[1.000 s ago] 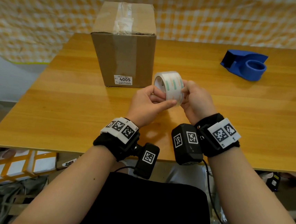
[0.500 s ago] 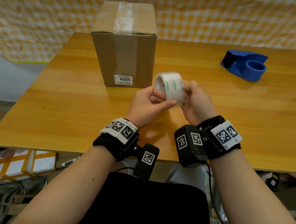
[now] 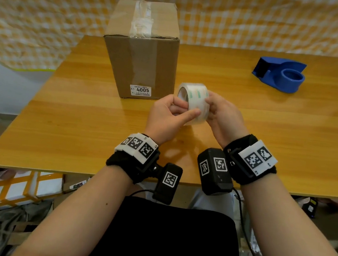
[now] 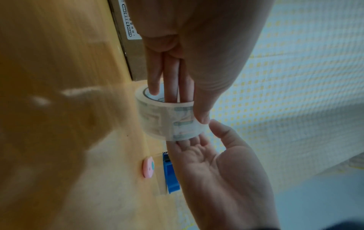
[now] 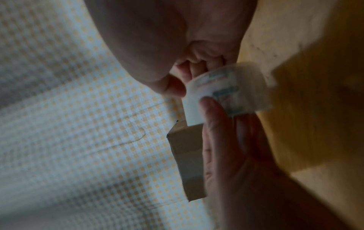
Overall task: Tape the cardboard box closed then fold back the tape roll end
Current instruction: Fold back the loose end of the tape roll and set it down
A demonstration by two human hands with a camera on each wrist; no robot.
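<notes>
The cardboard box (image 3: 142, 49) stands upright at the table's back left, with clear tape (image 3: 142, 20) along its top seam and a 4005 label low on its front. In front of it, above the table, both hands hold a clear tape roll (image 3: 195, 101) printed with green marks. My left hand (image 3: 183, 110) grips the roll (image 4: 169, 119), several fingers (image 4: 171, 87) inside the core and the thumb (image 4: 202, 115) on the outer face. My right hand (image 3: 208, 104) pinches the roll's right edge (image 5: 222, 95) between thumb (image 5: 173, 87) and curled fingers. No loose tape end shows.
A blue tape dispenser (image 3: 280, 74) sits at the table's back right. A small pink round thing (image 4: 148, 169) lies beside it in the left wrist view. A yellow checked cloth (image 3: 257, 18) hangs behind the wooden table (image 3: 81, 129). Boxes and bags lie on the floor below the front edge.
My right fingers have crept a little leftwards over the roll's outer face. The roll and left hand have barely shifted.
</notes>
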